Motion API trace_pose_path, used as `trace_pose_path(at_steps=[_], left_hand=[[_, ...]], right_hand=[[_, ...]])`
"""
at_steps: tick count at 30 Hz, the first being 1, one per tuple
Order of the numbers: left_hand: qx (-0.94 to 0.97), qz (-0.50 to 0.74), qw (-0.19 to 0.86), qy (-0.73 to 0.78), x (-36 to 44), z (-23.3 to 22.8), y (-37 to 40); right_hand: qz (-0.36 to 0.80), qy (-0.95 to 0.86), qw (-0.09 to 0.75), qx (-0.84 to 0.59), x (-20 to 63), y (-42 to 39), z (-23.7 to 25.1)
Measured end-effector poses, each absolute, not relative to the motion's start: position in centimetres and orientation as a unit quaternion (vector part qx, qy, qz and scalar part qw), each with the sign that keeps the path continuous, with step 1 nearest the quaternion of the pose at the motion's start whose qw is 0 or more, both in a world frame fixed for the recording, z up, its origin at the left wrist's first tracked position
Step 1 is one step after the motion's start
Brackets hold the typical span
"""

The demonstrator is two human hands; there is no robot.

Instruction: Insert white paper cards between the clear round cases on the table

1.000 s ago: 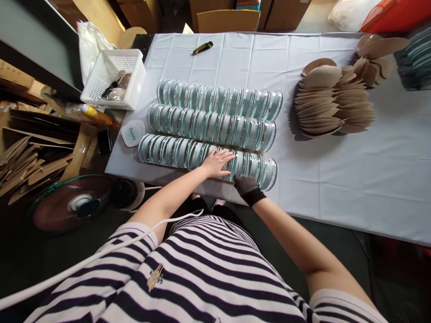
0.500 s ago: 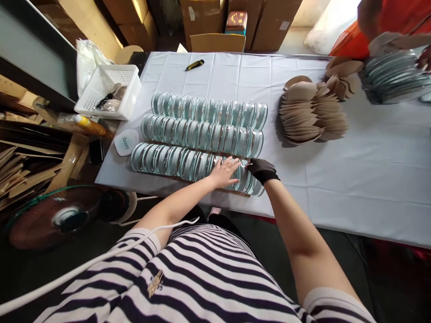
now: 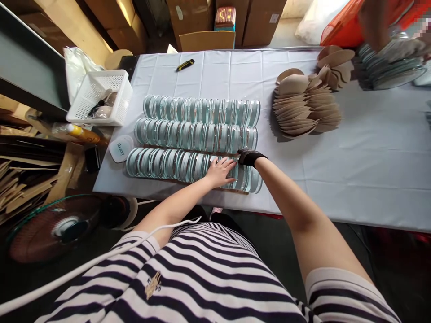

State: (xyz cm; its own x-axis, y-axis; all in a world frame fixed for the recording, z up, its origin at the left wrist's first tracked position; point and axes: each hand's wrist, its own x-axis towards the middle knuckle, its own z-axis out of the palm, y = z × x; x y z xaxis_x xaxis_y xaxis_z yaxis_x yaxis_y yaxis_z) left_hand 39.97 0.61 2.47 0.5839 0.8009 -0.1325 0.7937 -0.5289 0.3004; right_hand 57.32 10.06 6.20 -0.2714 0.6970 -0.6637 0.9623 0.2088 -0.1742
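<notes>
While lying edgewise, nearest glass-disc row point(image 3: 168, 163) under both hands: left hand point(image 3: 220, 172), right hand point(image 3: 249, 157).

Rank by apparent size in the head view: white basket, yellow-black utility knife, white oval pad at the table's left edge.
1. white basket, clearly largest.
2. white oval pad.
3. utility knife, smallest, though it lies farther from the camera, so its true size is unsure.

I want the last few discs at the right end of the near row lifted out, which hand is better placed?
Probably the right hand: gloved, it sits atop the near row beside those end discs. The left hand lies flat further left.
</notes>
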Motion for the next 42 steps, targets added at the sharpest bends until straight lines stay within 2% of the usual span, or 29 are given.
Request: trace_pose_path(at_steps=[6,11,18,21,24,25,27,31,33,35,38,42], left_hand=[[0.873,0.005,0.161,0.460,39.9,2.6,0.6],[0.874,0.008,0.160,0.459,40.0,2.6,0.6],[0.871,0.002,0.169,0.461,39.8,2.6,0.4],[0.869,-0.006,0.176,0.463,40.1,3.0,0.4],[0.883,0.001,0.173,0.436,41.7,3.4,0.6],[0.890,0.003,0.173,0.422,42.5,3.4,0.6],[0.898,-0.002,0.175,0.404,44.0,3.3,0.8],[0.900,-0.017,0.166,0.403,45.5,2.7,0.9],[0.901,-0.019,0.163,0.403,45.4,2.5,1.0],[0.900,-0.018,0.164,0.404,45.2,2.5,1.0],[0.897,-0.007,0.168,0.409,45.1,2.6,0.9],[0.897,-0.004,0.179,0.405,45.3,2.7,0.9]], right_hand=[[-0.266,0.769,0.171,0.556,57.5,8.5,6.6],[-0.256,0.808,0.079,0.525,58.9,0.8,5.6],[-0.256,0.742,0.102,0.611,57.7,-10.3,-0.8],[-0.251,0.734,0.054,0.629,58.6,-10.3,-0.3],[-0.168,0.700,-0.036,0.693,61.5,-6.5,2.6],[-0.140,0.679,-0.041,0.720,62.4,-4.4,3.6],[-0.145,0.675,0.017,0.724,63.7,0.2,5.3],[-0.233,0.706,0.212,0.634,62.8,8.1,6.6],[-0.253,0.723,0.261,0.588,61.9,9.8,7.0],[-0.244,0.740,0.261,0.570,61.6,9.3,7.5],[-0.214,0.761,0.187,0.583,62.7,4.9,7.5],[-0.236,0.769,0.094,0.587,64.4,-4.7,4.1]])
